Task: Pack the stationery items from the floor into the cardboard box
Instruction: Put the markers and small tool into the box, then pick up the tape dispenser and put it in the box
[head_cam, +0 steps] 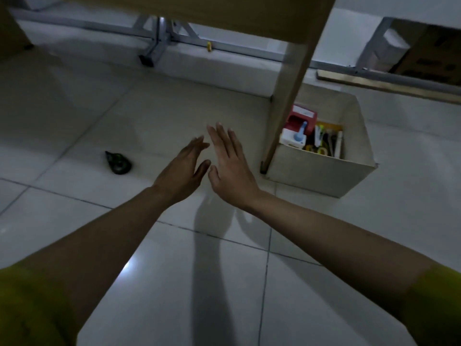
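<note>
An open cardboard box [321, 171] stands on the tiled floor at the right, holding a red-and-white item [301, 118], a blue-topped white item [296, 138], pens and other stationery. A dark green tape-dispenser-like object [118, 163] lies on the floor at the left. My left hand [183, 171] and my right hand [229, 163] hover side by side over the floor between the two, flat, fingers extended, holding nothing. The left hand is about a hand's width right of the dark object.
A wooden table leg [287, 103] slants down just left of the box, under a wooden tabletop [224, 13]. Metal frame bars [159, 38] run along the back. A small yellow object [210, 46] sits by the far bar. More cardboard boxes [429, 53] stand at the back right.
</note>
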Demonstrator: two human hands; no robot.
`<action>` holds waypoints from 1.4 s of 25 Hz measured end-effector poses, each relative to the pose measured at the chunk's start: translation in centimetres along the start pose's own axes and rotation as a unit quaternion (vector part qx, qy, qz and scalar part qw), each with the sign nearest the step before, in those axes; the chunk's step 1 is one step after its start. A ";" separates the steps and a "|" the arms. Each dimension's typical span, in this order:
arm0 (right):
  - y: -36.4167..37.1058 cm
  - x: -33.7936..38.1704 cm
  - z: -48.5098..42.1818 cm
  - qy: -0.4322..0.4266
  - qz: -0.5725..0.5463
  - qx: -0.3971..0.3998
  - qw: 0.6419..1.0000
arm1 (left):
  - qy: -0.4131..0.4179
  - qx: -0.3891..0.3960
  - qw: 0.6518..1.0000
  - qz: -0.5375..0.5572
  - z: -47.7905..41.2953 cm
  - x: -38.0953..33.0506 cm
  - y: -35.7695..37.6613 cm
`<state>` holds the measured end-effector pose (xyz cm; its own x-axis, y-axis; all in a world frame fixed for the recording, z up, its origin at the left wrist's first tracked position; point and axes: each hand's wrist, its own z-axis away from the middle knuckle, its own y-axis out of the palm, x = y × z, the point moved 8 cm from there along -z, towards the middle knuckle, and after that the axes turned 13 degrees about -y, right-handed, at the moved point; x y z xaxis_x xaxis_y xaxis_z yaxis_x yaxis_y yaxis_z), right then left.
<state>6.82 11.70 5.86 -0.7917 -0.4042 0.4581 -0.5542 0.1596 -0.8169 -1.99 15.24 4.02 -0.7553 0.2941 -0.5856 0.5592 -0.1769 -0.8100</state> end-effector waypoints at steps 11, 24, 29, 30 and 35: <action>13.1 4.1 -6.6 0.037 -0.135 0.188 0.972 | -0.246 -0.065 0.967 0.013 3.7 15.5 -5.7; 23.6 4.8 -12.9 0.081 -0.168 0.219 0.958 | -0.389 -0.011 0.880 0.274 2.9 23.1 -5.5; 25.3 4.1 -13.6 0.058 -0.098 0.192 0.975 | -0.403 -0.035 0.824 0.396 2.0 22.1 -5.1; 25.0 3.8 -13.5 0.061 -0.102 0.179 0.977 | -0.401 -0.042 0.822 0.401 2.1 22.2 -5.1; 22.5 2.8 -12.4 0.082 -0.145 0.137 0.976 | -0.378 -0.039 0.832 0.404 2.8 20.8 -5.0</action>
<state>-11.02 25.30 -6.91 -0.6543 -0.2432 0.7161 -0.6897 -0.1963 -0.6969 -21.45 19.64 -4.18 -0.1047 -0.5718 -0.8137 0.9871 0.0403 -0.1553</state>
